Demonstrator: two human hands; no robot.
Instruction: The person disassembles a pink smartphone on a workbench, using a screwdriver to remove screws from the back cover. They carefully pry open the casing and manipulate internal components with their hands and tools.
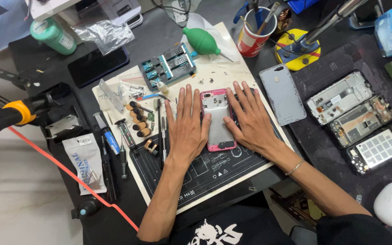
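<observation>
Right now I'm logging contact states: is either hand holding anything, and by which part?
Neither hand has a closed grip. The left hand and right hand lie flat, thumbs pressing the pink-framed phone along its long side edges.

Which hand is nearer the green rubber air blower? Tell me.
Left. The left hand lies flat beside the pink phone, its fingers pointing up toward the green air blower. The right hand lies on the phone's other side, farther from it.
</observation>
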